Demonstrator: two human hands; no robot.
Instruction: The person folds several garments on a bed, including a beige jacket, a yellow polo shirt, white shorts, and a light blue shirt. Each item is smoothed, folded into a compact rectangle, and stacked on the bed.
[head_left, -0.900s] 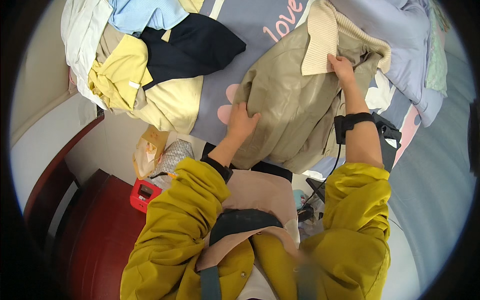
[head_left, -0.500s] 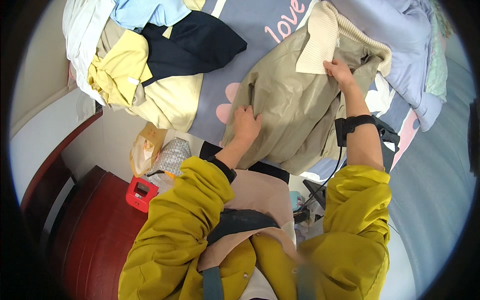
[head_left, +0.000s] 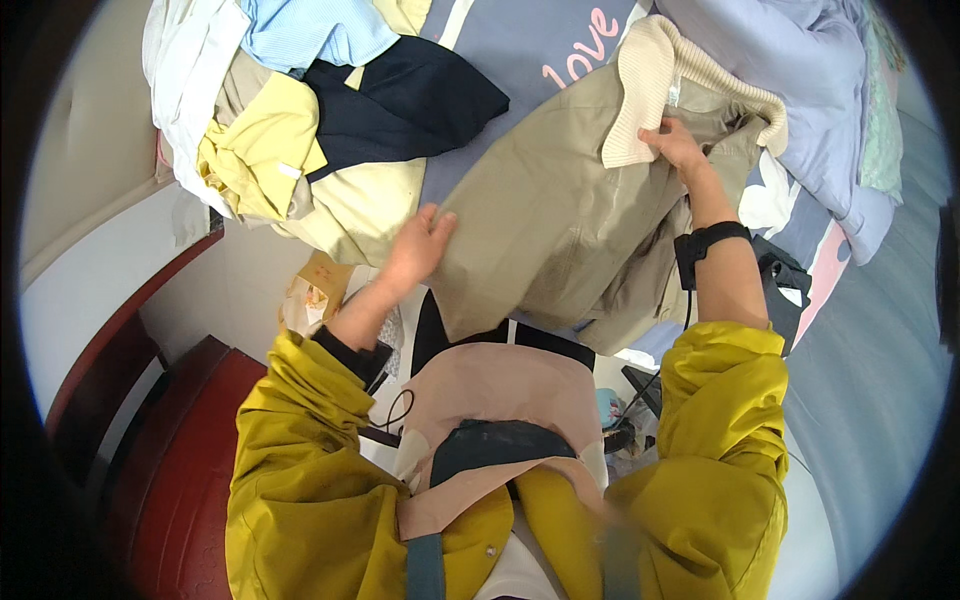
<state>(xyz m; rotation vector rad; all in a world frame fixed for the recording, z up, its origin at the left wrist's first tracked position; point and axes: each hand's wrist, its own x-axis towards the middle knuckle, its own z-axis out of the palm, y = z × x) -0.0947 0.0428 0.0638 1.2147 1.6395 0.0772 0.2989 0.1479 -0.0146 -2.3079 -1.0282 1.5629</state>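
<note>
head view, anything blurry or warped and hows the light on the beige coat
Head view: blurred smear on the mustard jacket, low, right of centre; head view: wooden edge at left bows, sides rimmed black; head view: fairly even light on the beige coat, darker shadows in its folds.

Bright, even indoor light covers the scene, with soft shadows in the folds of the khaki jacket [head_left: 560, 200] and a pale, almost washed-out white garment [head_left: 188, 100] at far left. Fisheye distortion bows the dark red wooden edge [head_left: 137, 300] at left inside a black rim. A hazy blur smears part of the near mustard jacket [head_left: 695, 490].
</note>
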